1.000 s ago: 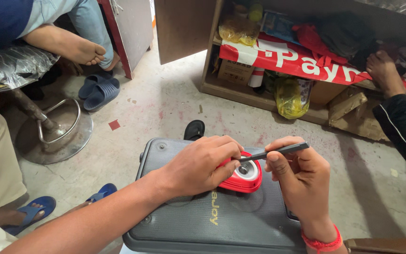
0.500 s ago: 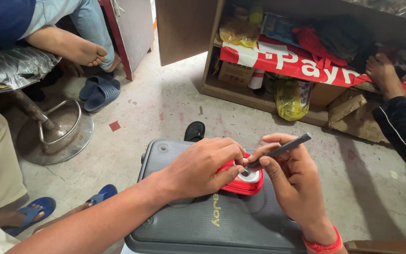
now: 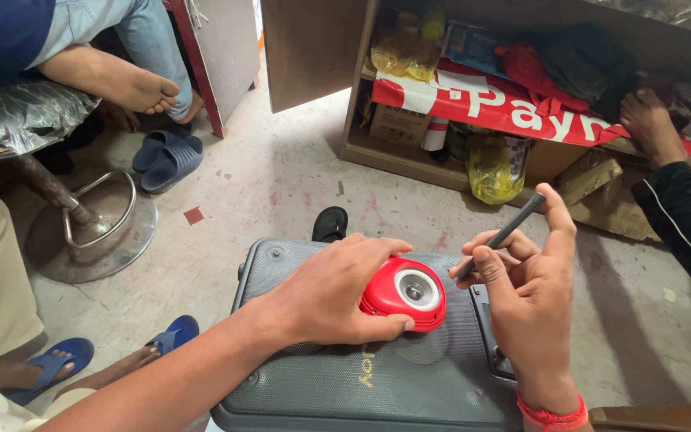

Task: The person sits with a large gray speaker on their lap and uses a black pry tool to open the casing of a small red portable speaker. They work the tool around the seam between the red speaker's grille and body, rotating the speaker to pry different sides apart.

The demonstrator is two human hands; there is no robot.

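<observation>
At frame centre, the left hand [image 3: 325,300] clasps a red round device [image 3: 404,293] lying on the grey case [image 3: 377,376], well inside its edges. Just right, the right hand [image 3: 525,300] pinches a dark slim tool [image 3: 501,234], lifted clear of the device, with bare floor [image 3: 281,192] beyond the case's upper edge.

The left hand [image 3: 325,296] hides the red device's [image 3: 405,292] left side; the tool's [image 3: 501,234] tip is hidden.
</observation>
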